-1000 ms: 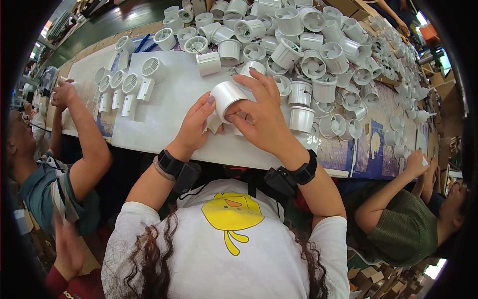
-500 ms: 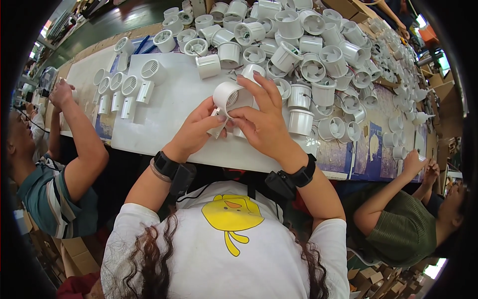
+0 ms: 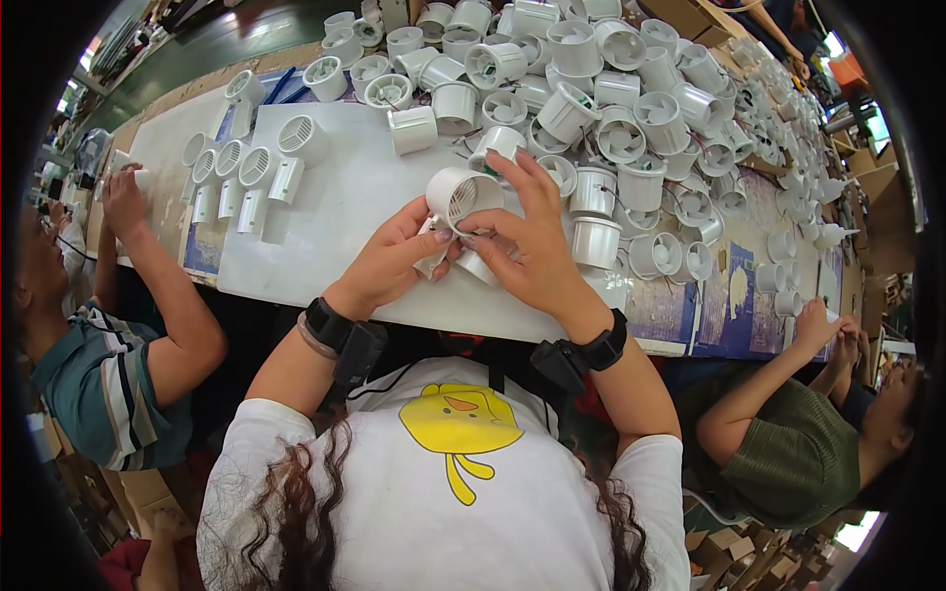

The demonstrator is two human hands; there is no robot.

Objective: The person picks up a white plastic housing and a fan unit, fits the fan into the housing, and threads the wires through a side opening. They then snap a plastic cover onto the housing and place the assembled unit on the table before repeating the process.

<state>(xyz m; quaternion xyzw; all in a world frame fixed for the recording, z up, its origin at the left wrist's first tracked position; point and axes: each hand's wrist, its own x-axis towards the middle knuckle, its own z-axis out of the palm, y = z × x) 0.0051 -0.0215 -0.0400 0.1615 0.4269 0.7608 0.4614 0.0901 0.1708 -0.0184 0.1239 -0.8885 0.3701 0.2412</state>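
Note:
Over the near part of the white work board, both hands hold a white handheld-fan housing (image 3: 458, 187), a round shell with a slatted grille inside and a short handle below. My left hand (image 3: 396, 248) is closed round the handle, with its thumb up at the joint under the round shell. My right hand (image 3: 530, 244) pinches with thumb and index finger at the lower rim, its other fingers raised behind. Whatever small part lies between those fingertips is hidden. Another white cylinder (image 3: 480, 264) shows partly beneath my right hand.
A big heap of white cylindrical fan units (image 3: 621, 128), some with thin wires, covers the far and right table. Several handled housings (image 3: 254, 177) stand in a group at left on the white board (image 3: 325, 217). Blue pens (image 3: 281, 87) lie beyond. Co-workers sit on both sides.
The housing has tipped in my hands, so more of its inner grille shows. My right fingers have shifted slightly at its lower rim. The left co-worker's hand has moved.

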